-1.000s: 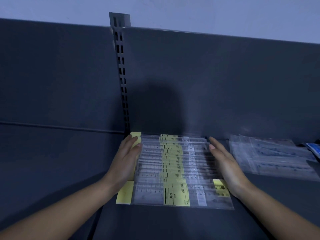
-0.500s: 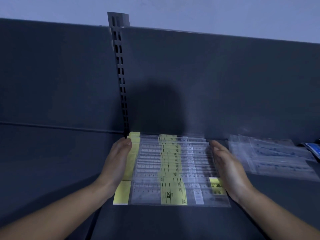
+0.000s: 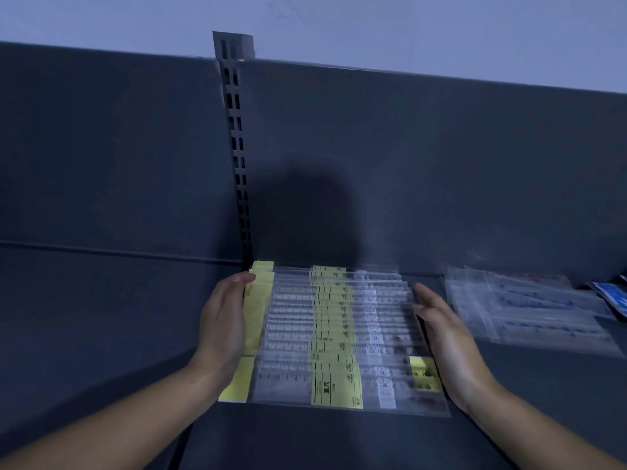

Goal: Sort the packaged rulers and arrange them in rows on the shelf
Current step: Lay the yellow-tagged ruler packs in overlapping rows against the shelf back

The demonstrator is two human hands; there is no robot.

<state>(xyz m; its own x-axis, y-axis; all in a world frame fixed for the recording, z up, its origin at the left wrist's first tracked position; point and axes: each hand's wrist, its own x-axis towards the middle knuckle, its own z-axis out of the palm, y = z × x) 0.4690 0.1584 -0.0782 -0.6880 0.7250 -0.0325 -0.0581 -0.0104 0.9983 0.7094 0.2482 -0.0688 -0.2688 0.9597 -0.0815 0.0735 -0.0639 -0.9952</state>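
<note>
The overlapped row of packaged rulers [image 3: 336, 327] lies on the shelf [image 3: 339, 442] between the hands, long axes running hand to hand; left hand [image 3: 224, 320] and right hand [image 3: 448, 337], fingers extended, flank its ends equally near.

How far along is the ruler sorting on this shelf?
Done: one overlapped row of yellow-labelled ruler packs lies on the shelf. In hand: the left hand and right hand flank its sides, apparently squaring it. Left: the loose clear packs to the right look unsorted.
</note>
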